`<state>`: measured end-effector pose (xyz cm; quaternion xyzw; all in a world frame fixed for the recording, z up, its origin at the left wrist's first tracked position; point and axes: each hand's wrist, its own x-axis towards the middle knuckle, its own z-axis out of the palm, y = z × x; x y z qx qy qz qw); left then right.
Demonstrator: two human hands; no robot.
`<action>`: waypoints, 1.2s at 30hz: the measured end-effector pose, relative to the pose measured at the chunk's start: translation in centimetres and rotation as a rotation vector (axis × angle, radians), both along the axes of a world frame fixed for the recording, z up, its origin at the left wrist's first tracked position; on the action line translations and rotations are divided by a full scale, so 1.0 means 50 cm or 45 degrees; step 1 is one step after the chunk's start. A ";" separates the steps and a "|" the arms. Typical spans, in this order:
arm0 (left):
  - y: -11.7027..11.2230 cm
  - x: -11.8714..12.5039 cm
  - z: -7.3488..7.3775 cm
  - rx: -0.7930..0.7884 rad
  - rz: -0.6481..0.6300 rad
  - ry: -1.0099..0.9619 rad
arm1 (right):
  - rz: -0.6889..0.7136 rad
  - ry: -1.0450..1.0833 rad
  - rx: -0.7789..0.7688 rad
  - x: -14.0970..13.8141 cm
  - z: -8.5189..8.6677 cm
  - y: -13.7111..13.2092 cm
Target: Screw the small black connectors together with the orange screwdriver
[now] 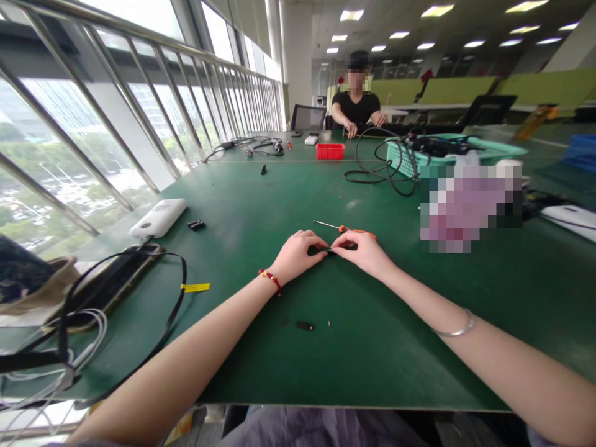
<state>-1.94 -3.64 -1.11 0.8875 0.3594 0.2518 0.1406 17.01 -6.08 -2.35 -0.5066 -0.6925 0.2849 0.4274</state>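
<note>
My left hand [298,253] and my right hand [365,251] meet over the green table [261,205], fingers curled and pinched on a small black part [326,250] held between them. An orange-handled screwdriver [347,229] lies on the mat just behind my right hand. A small black piece [305,325] and a tiny screw [329,323] lie nearer to me, between my forearms. My left wrist wears a red bead bracelet, my right forearm a silver bangle.
At the left lie a white power bank [158,217], a small black clip [196,225], a yellow tag [195,287] and black cable loops [139,310]. A red bin [330,151], a teal basket [419,155] with cables, and another person [356,105] sit at the far end.
</note>
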 end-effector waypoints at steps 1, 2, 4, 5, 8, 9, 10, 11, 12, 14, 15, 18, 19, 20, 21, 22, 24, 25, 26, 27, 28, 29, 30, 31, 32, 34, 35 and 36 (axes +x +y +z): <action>0.000 0.000 0.000 -0.002 0.001 0.000 | 0.003 0.015 -0.013 0.001 0.000 0.001; 0.000 0.000 0.000 -0.005 0.001 0.000 | 0.011 0.026 -0.022 0.003 -0.001 0.002; 0.000 -0.001 0.001 -0.014 -0.001 0.001 | 0.038 0.045 -0.024 0.008 -0.003 0.003; 0.000 -0.002 0.002 -0.018 -0.003 0.003 | 0.052 0.049 -0.021 0.011 -0.004 0.004; -0.005 -0.003 0.009 -0.003 -0.005 0.024 | 0.051 0.015 0.021 0.019 -0.005 0.003; -0.008 -0.002 0.012 0.014 -0.006 0.035 | 0.044 -0.014 0.048 0.021 -0.005 0.001; -0.011 -0.001 0.014 0.036 -0.011 0.046 | 0.044 -0.052 0.083 0.023 -0.003 -0.001; -0.014 0.000 0.015 0.061 -0.015 0.057 | 0.055 -0.098 0.123 0.024 -0.001 -0.003; -0.016 0.002 0.016 0.085 -0.020 0.067 | 0.073 -0.148 0.168 0.025 0.001 -0.004; -0.019 0.006 0.015 0.124 -0.024 0.078 | 0.115 -0.246 0.258 0.027 0.006 -0.006; -0.019 0.008 0.014 0.136 -0.026 0.079 | 0.131 -0.291 0.300 0.028 0.008 -0.006; -0.018 0.011 0.011 0.130 -0.041 0.058 | 0.162 -0.389 0.390 0.029 0.013 -0.006; -0.017 0.011 0.010 0.117 -0.048 0.043 | 0.167 -0.411 0.406 0.028 0.014 -0.006; -0.017 0.012 0.009 0.102 -0.052 0.025 | 0.167 -0.431 0.415 0.027 0.015 -0.006; -0.016 0.012 0.009 0.088 -0.052 0.006 | 0.163 -0.448 0.418 0.026 0.015 -0.007; -0.016 0.011 0.009 0.078 -0.049 -0.012 | 0.155 -0.463 0.418 0.025 0.015 -0.007; -0.015 0.011 0.008 0.068 -0.038 -0.032 | 0.142 -0.481 0.409 0.023 0.015 -0.009; -0.014 0.010 0.007 0.067 -0.031 -0.031 | 0.140 -0.479 0.403 0.023 0.014 -0.009; -0.014 0.010 0.007 0.065 -0.025 -0.025 | 0.139 -0.469 0.397 0.023 0.013 -0.010; -0.013 0.010 0.006 0.060 -0.020 -0.017 | 0.138 -0.455 0.390 0.023 0.012 -0.010; -0.013 0.009 0.006 0.052 -0.017 -0.008 | 0.137 -0.438 0.382 0.024 0.010 -0.009; -0.012 0.009 0.006 0.044 -0.015 -0.001 | 0.133 -0.420 0.374 0.025 0.009 -0.009; -0.012 0.009 0.007 0.039 -0.013 0.004 | 0.129 -0.402 0.366 0.025 0.007 -0.008; -0.012 0.008 0.008 0.037 -0.011 0.008 | 0.127 -0.388 0.361 0.025 0.005 -0.007; -0.012 0.008 0.009 0.037 -0.009 0.013 | 0.125 -0.376 0.356 0.025 0.003 -0.007; -0.013 0.008 0.012 0.037 -0.006 0.020 | 0.118 -0.346 0.332 0.023 -0.001 -0.006; -0.014 0.008 0.013 0.030 -0.006 0.014 | 0.111 -0.327 0.313 0.021 -0.001 -0.007; -0.015 0.008 0.015 0.014 -0.009 -0.001 | 0.103 -0.303 0.293 0.019 -0.002 -0.008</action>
